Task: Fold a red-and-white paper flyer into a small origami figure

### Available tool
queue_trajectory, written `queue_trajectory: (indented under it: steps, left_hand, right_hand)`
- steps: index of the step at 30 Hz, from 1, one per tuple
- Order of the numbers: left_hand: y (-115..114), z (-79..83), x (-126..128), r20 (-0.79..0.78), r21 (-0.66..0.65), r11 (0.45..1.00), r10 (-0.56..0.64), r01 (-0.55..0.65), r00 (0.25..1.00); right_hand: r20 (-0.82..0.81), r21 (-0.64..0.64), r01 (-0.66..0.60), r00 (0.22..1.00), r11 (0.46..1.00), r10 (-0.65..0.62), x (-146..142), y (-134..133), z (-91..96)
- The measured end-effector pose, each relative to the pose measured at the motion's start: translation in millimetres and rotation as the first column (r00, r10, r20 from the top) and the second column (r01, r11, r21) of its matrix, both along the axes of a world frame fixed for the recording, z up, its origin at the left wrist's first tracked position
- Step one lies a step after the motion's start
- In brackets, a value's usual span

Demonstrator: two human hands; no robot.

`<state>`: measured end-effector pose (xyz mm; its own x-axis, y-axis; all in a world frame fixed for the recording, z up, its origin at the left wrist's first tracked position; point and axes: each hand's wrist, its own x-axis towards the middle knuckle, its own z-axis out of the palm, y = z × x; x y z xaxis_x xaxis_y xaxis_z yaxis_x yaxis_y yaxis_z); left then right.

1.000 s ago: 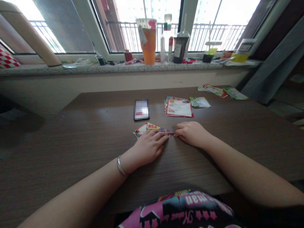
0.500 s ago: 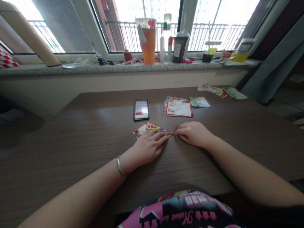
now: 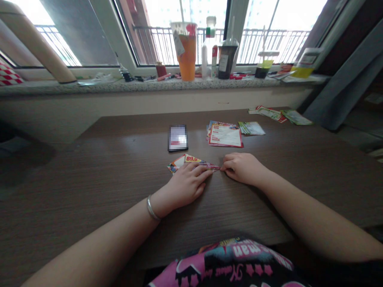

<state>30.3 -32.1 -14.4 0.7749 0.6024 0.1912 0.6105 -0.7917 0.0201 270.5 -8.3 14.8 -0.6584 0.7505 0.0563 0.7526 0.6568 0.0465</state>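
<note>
leaning at the far left, a brown cardboard tube [image 3: 36, 40] rests tilted on the stone sill [image 3: 89, 86]. below it the dark wooden table [image 3: 89, 179] stretches across the view. a silver bracelet [image 3: 151, 209] circles the wrist of the left hand [image 3: 187, 185], which lies palm down with its fingers loosely spread, pressing flat on the near part of a folded flyer [image 3: 191, 161]. the folded flyer lies flat on the table in the middle, a narrow red and yellow wedge that tapers to a point on its right. just beyond it lies a black phone [image 3: 178, 138], apart from the paper. up on the sill stand an orange cup [image 3: 188, 54], a white bottle [image 3: 208, 48] and a dark drink cup [image 3: 226, 59], close together. the right hand [image 3: 243, 168] sits at the folded flyer's pointed tip, fingers curled in and fingertips touching the paper; whether it pinches the tip or only presses it down, i cannot tell. behind this hand lies a stack of red-edged flyers [image 3: 225, 136], with green leaflets [image 3: 251, 128] just beside it and more loose leaflets [image 3: 281, 115] near the table's far right corner.
</note>
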Motion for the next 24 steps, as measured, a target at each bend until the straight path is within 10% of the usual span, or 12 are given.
queue_trajectory:
  steps: [24]
  left_hand:
    - [0.7,1.3,0.1,0.005,0.023,1.000,-0.011,0.011,1.000]
  right_hand:
    - [-0.140,0.035,-0.160,0.977,0.987,0.163,-8.4,2.4,-17.4]
